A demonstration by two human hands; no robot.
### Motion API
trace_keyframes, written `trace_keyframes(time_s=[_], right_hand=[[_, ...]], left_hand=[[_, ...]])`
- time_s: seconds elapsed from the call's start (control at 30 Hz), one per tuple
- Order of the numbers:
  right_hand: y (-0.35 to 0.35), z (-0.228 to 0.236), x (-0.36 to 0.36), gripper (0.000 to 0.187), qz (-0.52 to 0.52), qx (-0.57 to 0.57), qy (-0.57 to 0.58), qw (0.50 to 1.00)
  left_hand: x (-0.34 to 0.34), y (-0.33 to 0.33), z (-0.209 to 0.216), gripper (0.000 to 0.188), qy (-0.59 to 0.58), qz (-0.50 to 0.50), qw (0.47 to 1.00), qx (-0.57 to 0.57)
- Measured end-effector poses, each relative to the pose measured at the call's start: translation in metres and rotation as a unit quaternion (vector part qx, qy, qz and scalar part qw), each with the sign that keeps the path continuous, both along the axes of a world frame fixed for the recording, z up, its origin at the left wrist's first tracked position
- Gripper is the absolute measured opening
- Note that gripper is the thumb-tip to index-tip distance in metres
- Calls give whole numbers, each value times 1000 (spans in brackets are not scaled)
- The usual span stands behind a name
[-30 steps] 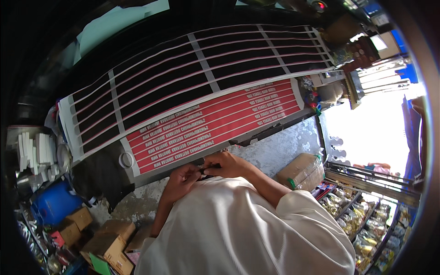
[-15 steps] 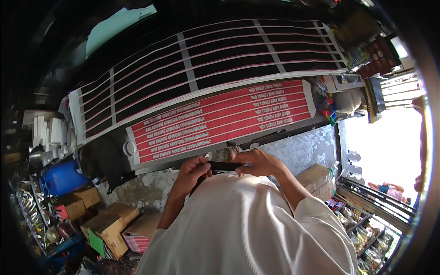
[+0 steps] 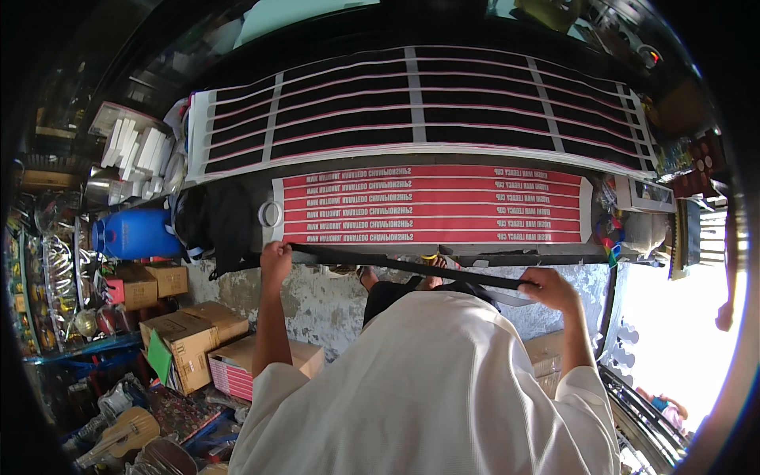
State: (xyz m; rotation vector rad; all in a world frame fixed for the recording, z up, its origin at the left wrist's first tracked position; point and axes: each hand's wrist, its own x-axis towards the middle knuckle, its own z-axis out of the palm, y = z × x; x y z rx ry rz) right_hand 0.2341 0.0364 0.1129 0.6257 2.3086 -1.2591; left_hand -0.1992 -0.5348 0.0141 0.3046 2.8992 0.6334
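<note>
A long flat black strap [image 3: 404,264] is stretched across in front of my body, sloping slightly down to the right. My left hand [image 3: 276,261] is closed on its left end, close to the front edge of the work table. Its right part is pinched in my right hand [image 3: 552,290], held a bit lower. Below that hand hangs a greyish strip [image 3: 511,299]; whether it belongs to the strap I cannot tell. Just beyond the strap lies a sheet of red printed strips [image 3: 459,204], with a tape roll [image 3: 270,213] by its left edge.
Farther back lies a large sheet of black panels [image 3: 348,103] with white lines. Left are a black bag [image 3: 226,226], a blue container [image 3: 138,233] and cardboard boxes [image 3: 194,332]. A small ukulele-like instrument [image 3: 127,434] lies lower left. Bright daylight enters at right.
My hands were close together at my waist with the black strap between them. Now they are spread wide and the strap is drawn out long. The view has also turned and levelled.
</note>
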Motion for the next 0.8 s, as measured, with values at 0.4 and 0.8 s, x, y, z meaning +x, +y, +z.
trace_keyframes(time_s=[0.4,0.8], right_hand=[[107,-10,16,18,-87,220,78,968],[166,-79,39,20,-127,354,59,925]], left_hand=[[-40,-8,-56,27,-34,88,989,-113],[-48,-15,-75,28,-32,136,982,-125]])
